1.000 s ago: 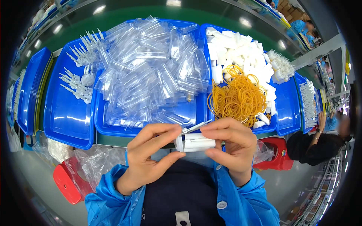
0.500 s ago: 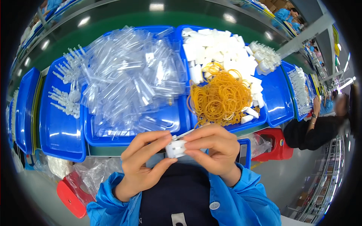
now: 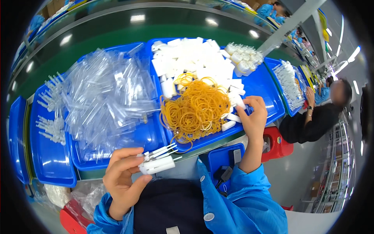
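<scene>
Dark green work surface [image 3: 117, 37] runs across the bg, w/ blue plastic trays [image 3: 132, 134] side by side along its near edge. Person in black sleeves [image 3: 307, 123] is off at far R, beyond the trays. Big heap of clear plastic sleeves [image 3: 109, 93] fills most of one tray, L of centre. Next tray to the R has a pile of white plastic pieces [image 3: 191, 58], w/ a tangle of amber rubber bands [image 3: 198, 107] against its near side.

L hand [image 3: 124, 175] is in front of the clear heap's tray, thumb below & fingers above, clamped on one end of a white plastic bundle of cylinders & slim rods [image 3: 157, 165]. Its L end sits btwn the fingertips; the rest sticks out to the R, free of the fingers, rod tips pointing twd the bands. R hand [image 3: 255, 117] reaches to the R edge of the white pile, thumb & forefinger close tog. at a white piece; can't tell if they grip it or just touch. Bundle is well apart from R hand.
</scene>
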The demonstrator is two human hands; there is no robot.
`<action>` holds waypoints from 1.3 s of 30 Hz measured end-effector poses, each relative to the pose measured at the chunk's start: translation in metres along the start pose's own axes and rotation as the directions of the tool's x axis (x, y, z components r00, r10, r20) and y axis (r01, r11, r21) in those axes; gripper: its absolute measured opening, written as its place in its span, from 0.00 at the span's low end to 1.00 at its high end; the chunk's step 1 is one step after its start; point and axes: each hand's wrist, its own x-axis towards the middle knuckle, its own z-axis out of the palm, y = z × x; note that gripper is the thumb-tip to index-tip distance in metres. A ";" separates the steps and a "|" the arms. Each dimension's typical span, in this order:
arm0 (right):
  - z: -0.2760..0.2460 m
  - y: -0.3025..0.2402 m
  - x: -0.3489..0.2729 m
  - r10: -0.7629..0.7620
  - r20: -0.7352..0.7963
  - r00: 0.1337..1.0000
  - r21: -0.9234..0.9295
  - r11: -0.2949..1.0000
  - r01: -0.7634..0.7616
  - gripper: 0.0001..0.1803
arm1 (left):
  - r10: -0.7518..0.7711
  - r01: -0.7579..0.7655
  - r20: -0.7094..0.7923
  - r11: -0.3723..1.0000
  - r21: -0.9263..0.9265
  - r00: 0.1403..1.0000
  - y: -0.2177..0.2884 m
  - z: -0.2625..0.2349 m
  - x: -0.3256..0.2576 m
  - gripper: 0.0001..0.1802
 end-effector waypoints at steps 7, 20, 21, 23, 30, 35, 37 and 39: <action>-0.005 -0.041 -0.017 0.249 0.073 0.966 0.620 0.747 -0.240 0.06 | -0.047 0.049 -0.028 0.998 0.043 0.998 0.010 0.000 0.004 0.26; 0.008 -0.146 -0.043 -0.072 0.446 0.892 0.859 0.314 -0.404 0.05 | 0.124 -0.112 -0.031 0.959 0.262 0.992 0.003 -0.004 -0.002 0.24; 0.009 -0.146 -0.043 -0.139 0.441 0.886 0.864 0.332 -0.378 0.05 | 0.136 -0.124 -0.029 0.956 0.265 0.990 0.001 -0.005 -0.002 0.24; 0.009 -0.148 -0.044 -0.114 0.449 0.886 0.858 0.332 -0.392 0.07 | 0.163 -0.151 -0.020 0.948 0.280 0.986 0.000 -0.006 -0.001 0.24; 0.011 -0.151 -0.046 -0.088 0.432 0.898 0.856 0.355 -0.377 0.10 | 0.162 -0.157 0.013 0.930 0.331 0.987 0.001 -0.006 0.000 0.25; 0.006 -0.164 -0.050 -0.175 0.441 0.880 0.812 0.497 -0.308 0.10 | 0.149 -0.154 0.041 0.918 0.366 0.988 0.002 -0.004 -0.002 0.25; 0.005 -0.169 -0.052 -0.242 0.408 0.880 0.789 0.579 -0.207 0.11 | 0.146 -0.155 0.052 0.925 0.348 0.988 0.001 -0.003 -0.002 0.25; 0.005 -0.171 -0.053 -0.228 0.392 0.891 0.797 0.568 -0.205 0.10 | 0.157 -0.162 0.043 0.926 0.340 0.987 0.001 -0.002 -0.002 0.25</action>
